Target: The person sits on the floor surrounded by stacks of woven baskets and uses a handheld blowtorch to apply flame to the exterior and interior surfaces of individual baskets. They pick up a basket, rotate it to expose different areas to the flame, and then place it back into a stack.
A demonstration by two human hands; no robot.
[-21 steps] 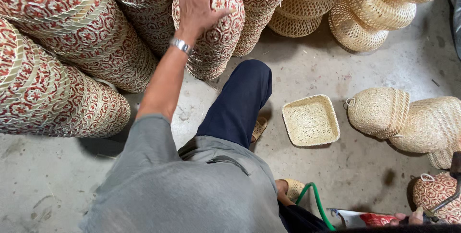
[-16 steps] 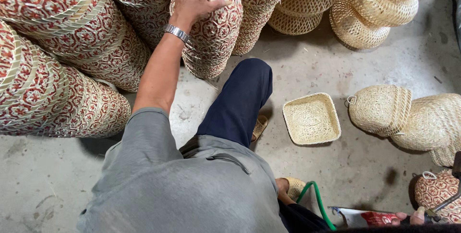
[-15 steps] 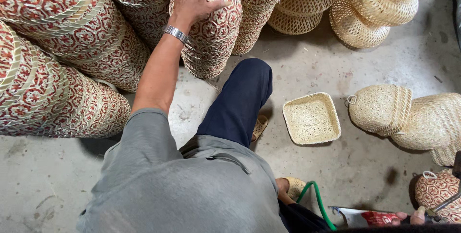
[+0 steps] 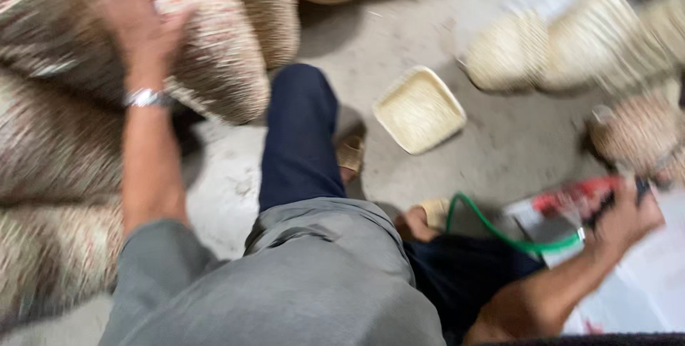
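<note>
Blurred patterned woven basket (image 4: pixel 214 68) lies tilted, seemingly stacked.

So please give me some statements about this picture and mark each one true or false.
1. The left hand rests on a patterned woven basket. True.
2. The right hand is empty. False: it grips a red and black tool with a green hose attached.
3. A square woven tray lies on the concrete floor. True.
4. The tray is stacked on top of the baskets. False: it lies alone on the floor.
5. There is a watch on the left wrist. True.
</note>
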